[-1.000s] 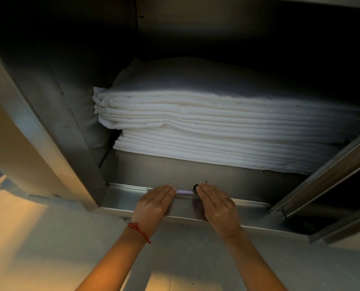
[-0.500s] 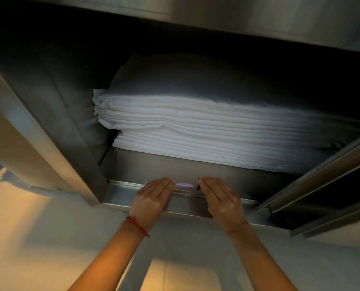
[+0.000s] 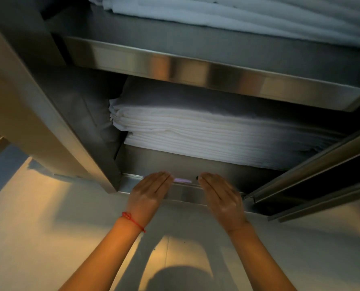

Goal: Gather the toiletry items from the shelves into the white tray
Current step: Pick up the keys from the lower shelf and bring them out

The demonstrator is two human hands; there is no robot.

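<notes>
Meanwhile, your view had tipped upward over the last second: an upper brushed-steel shelf edge (image 3: 206, 76) and a second pile of white linen (image 3: 216, 11) above it had come into sight, where a second earlier only the lower compartment showed. Your hands themselves had barely shifted. Your left hand (image 3: 148, 193), the one with the red cord bracelet (image 3: 132, 220), lay flat with straight fingers on the near lip of the bottom steel shelf (image 3: 187, 195), and your right hand (image 3: 221, 196) lay the same way just to its right; neither had hold of anything. Between the two sets of fingertips sat a slim pale-lilac item (image 3: 182, 181) along the lip, with a small dark object (image 3: 197, 177) just beside your right fingertips; both were too small to identify, though either could be a toiletry. Behind them, farther in, the stack of folded white sheets (image 3: 206, 137) filled the shelf. The white tray was nowhere in view, so judging by this, nothing had been gathered from this shelf yet, and the lilac item looked like the likely next pick.
</notes>
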